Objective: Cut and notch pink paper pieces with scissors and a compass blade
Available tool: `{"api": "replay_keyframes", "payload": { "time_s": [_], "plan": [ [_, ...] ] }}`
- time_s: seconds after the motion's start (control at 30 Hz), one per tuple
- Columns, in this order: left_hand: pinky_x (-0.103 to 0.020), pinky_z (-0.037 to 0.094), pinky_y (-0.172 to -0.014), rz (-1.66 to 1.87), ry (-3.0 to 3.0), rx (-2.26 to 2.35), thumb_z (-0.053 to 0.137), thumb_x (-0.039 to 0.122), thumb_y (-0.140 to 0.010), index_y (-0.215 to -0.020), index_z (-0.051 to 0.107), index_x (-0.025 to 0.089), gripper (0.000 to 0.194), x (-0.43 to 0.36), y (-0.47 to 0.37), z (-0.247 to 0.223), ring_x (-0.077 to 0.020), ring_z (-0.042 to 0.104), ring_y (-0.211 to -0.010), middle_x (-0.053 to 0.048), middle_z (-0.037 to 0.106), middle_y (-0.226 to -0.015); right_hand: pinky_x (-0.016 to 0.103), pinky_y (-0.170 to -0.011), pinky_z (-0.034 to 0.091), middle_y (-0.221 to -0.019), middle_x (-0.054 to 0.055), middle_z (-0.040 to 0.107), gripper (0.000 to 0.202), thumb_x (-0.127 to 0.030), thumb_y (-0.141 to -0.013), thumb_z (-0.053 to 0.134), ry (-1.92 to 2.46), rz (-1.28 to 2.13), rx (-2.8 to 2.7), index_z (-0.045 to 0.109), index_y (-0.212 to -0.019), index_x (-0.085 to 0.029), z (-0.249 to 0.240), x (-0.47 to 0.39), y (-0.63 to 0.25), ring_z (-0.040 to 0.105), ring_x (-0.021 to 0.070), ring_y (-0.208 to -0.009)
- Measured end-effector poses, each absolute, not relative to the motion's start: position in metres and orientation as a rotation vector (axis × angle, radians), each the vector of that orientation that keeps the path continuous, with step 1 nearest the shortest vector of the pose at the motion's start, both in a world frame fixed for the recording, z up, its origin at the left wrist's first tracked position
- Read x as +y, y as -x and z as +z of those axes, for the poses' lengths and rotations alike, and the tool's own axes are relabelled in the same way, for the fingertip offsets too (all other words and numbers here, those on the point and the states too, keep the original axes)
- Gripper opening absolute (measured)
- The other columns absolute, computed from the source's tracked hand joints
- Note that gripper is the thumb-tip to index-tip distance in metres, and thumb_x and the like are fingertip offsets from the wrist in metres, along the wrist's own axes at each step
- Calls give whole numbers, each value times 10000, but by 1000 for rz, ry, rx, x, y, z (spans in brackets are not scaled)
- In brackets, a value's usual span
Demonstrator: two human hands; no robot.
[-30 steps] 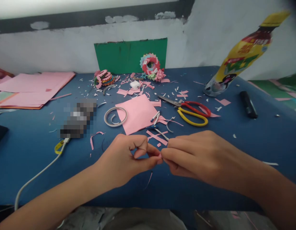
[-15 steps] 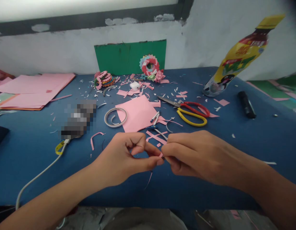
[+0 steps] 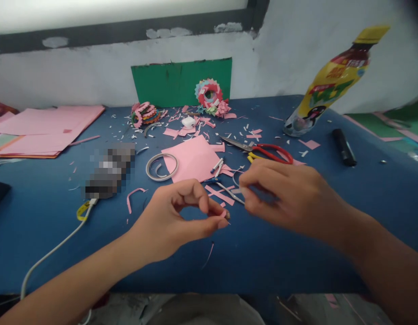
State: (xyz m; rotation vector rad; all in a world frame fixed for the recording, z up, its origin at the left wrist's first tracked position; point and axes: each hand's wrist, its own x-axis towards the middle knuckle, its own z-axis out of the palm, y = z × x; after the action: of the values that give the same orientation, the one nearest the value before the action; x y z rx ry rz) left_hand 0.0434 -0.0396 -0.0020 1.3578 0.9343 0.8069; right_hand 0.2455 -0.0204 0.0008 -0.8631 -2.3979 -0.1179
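Note:
My left hand [image 3: 185,221] pinches a small folded piece of pink paper [image 3: 224,214] between thumb and fingertips, above the front half of the blue table. To its right and a little higher, my right hand [image 3: 283,194] is apart from it, thumb and forefinger pressed together. Whether a small pale bit sits in that pinch, I cannot make out. Just beyond the hands lie a pink paper sheet [image 3: 195,158], crossed pink strips [image 3: 220,195] and a thin white stick-like piece [image 3: 231,193]. Scissors [image 3: 273,152] with red and yellow handles lie behind my right hand, which partly covers the yellow one.
A roll of tape [image 3: 162,167] overlaps the sheet's left edge. Further left are a blurred-out device [image 3: 110,169] with a white cable and stacked pink paper [image 3: 49,131]. Paper ring crafts [image 3: 209,95] and scraps lie behind. A bottle [image 3: 326,90] and black cylinder [image 3: 343,146] stand right.
My right hand has drawn away from the pink paper piece, up and to the right, now overlapping the scissors' yellow handle. My left hand keeps its pinch nearly in place.

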Motion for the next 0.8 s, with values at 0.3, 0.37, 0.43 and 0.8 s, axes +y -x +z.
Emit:
{"api": "replay_keyframes", "payload": {
  "time_s": [0.3, 0.37, 0.43, 0.8],
  "plan": [
    [-161, 521, -612, 940, -1518, 904, 723, 80, -637, -762, 623, 173, 185, -37, -44, -3, -102, 631, -666, 20, 655, -708, 245, -578, 386, -828, 31, 636, 148, -151, -823, 444, 1140, 55, -2449, 568, -904, -162, -10, -18, -241, 596, 148, -690],
    [-161, 524, -609, 960, -1490, 886, 717, 71, -643, -835, 651, 192, 236, -37, -44, -5, -112, 639, -689, 20, 663, -719, 248, -555, 369, -787, 20, 636, 133, -161, -826, 452, 1125, 131, -2513, 577, -868, -173, -10, -21, -238, 592, 149, -659],
    [-154, 523, -606, 983, -1465, 881, 703, 61, -655, -905, 668, 212, 294, -37, -44, -7, -120, 646, -720, 16, 677, -743, 247, -549, 355, -758, 16, 630, 136, -170, -837, 443, 1106, 214, -2546, 578, -849, -173, -11, -24, -236, 582, 145, -640],
    [-203, 520, -691, 1136, -1574, 820, 684, 76, -695, -1077, 587, 266, 438, -39, -44, -11, -118, 636, -671, 37, 643, -661, 223, -517, 296, -621, -8, 511, 328, -321, -917, 308, 970, 890, -2498, 509, -712, -162, -11, -29, -225, 441, 95, -538]
  ]
}}
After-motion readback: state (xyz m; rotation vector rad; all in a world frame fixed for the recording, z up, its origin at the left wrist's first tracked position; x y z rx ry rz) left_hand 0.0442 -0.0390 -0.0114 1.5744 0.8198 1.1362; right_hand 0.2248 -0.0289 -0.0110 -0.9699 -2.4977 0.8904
